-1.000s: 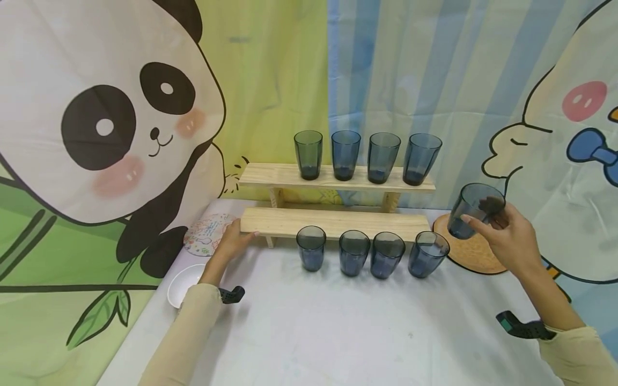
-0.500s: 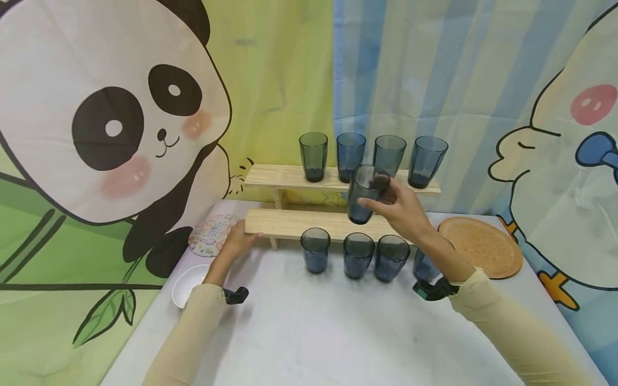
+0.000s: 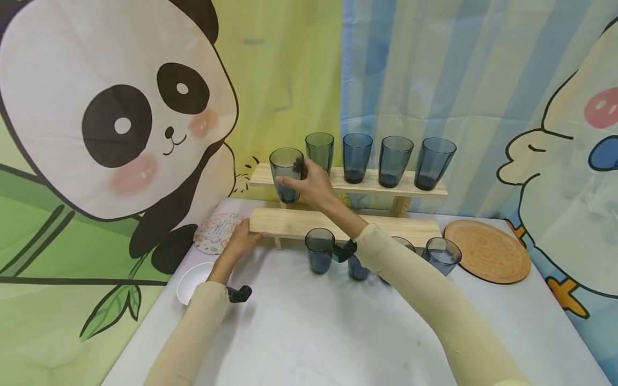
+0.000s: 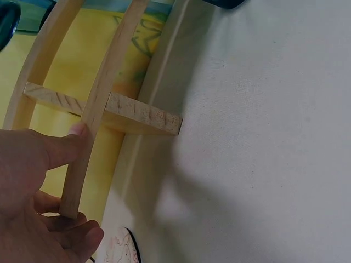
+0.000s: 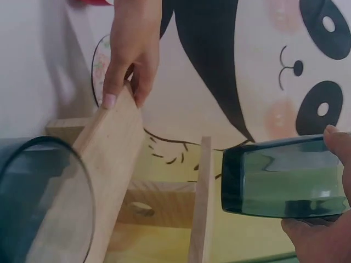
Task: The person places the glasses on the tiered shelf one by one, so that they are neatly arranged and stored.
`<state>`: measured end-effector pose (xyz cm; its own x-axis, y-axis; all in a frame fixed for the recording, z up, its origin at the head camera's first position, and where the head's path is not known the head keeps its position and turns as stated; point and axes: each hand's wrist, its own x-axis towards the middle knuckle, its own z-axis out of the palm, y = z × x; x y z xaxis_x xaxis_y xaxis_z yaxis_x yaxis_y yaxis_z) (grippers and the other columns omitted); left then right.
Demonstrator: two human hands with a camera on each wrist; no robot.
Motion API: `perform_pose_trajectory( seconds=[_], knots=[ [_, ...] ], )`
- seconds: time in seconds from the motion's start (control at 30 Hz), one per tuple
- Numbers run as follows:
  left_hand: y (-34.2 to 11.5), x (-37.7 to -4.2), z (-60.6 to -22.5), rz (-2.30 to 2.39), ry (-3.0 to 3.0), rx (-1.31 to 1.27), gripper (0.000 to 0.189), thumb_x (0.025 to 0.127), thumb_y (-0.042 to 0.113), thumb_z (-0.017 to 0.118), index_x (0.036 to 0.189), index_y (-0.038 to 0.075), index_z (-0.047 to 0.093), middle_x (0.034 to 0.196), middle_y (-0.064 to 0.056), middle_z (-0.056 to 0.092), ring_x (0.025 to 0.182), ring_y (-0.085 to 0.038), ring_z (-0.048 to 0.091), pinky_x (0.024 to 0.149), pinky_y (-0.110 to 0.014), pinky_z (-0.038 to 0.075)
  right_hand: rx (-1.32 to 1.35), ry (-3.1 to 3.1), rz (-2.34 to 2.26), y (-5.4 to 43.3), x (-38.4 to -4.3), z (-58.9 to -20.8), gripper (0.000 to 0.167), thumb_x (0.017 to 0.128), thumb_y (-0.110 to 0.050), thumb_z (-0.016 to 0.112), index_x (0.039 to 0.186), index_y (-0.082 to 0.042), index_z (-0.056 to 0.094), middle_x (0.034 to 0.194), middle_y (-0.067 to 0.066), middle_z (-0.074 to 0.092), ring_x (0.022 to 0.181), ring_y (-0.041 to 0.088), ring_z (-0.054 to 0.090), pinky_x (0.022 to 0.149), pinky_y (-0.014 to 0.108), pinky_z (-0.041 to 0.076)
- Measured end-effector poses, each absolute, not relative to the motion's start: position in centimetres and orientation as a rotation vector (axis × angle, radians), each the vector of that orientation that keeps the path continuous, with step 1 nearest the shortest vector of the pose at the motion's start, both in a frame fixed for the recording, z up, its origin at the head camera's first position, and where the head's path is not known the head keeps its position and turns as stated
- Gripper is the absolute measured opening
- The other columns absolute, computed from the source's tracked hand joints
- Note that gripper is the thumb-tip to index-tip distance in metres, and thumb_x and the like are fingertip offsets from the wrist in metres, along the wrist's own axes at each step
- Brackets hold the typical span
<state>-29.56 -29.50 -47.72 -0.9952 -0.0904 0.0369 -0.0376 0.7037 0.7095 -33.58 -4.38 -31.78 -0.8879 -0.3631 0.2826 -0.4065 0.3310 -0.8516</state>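
My right hand [image 3: 318, 187] holds a blue-grey drinking glass [image 3: 284, 179] by its side, thumb in front. That glass is upright at the left end of the upper board [image 3: 260, 176] of a two-tier wooden shelf; whether its base touches the board, I cannot tell. The right wrist view shows the same glass [image 5: 279, 178] close to the board's edge. My left hand [image 3: 240, 241] grips the left end of the lower board [image 3: 280, 220], its thumb on one face and fingers on the other in the left wrist view. Several similar glasses [image 3: 357, 158] stand in a row on the upper board.
Several more glasses [image 3: 319, 252] stand on the white table [image 3: 299, 327] before the shelf, partly hidden by my right sleeve. A round brown mat [image 3: 487, 251] lies at the right. A patterned round mat [image 3: 217, 233] and a white bowl [image 3: 193, 281] are at the left.
My right hand has carried the glass leftward from above the brown mat, across the shelf, to the upper board's left end. The left hand keeps its grip on the lower board.
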Motion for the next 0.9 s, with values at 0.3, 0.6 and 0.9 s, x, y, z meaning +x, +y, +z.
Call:
perform_pose_trajectory(
  seconds=[0.3,0.6,0.9],
  knots=[
    [-29.4,-29.4,-47.7,-1.211,-2.824,0.116,0.069,0.103,0.021,0.069,0.154,-0.012,0.036,0.156,-0.037,0.042,0.147,-0.053,0.038,0.126,-0.062,0.027,0.570,-2.562,1.587,-9.8,-38.7,-31.4,0.093,0.098,-0.047,0.074,0.166,-0.005,0.026,0.169,0.015,0.037,0.155,0.031,0.039,0.122,0.045,0.042],
    [-29.3,-29.6,-47.5,-1.213,-2.818,0.109,0.068,0.103,0.021,0.069,0.154,-0.011,0.038,0.155,-0.035,0.045,0.147,-0.051,0.041,0.126,-0.061,0.029,0.447,-2.606,1.580,-11.7,-40.9,-31.5,0.092,0.098,-0.047,0.074,0.166,-0.005,0.027,0.169,0.015,0.038,0.154,0.029,0.040,0.122,0.042,0.042],
    [-29.4,-29.6,-47.6,-1.194,-2.817,0.102,0.065,0.103,0.019,0.069,0.152,-0.012,0.040,0.152,-0.036,0.047,0.145,-0.051,0.043,0.125,-0.061,0.031,0.388,-2.607,1.602,-12.0,-41.5,-32.0,0.094,0.097,-0.050,0.074,0.166,-0.007,0.027,0.169,0.014,0.037,0.154,0.029,0.040,0.121,0.043,0.043]
  ],
)
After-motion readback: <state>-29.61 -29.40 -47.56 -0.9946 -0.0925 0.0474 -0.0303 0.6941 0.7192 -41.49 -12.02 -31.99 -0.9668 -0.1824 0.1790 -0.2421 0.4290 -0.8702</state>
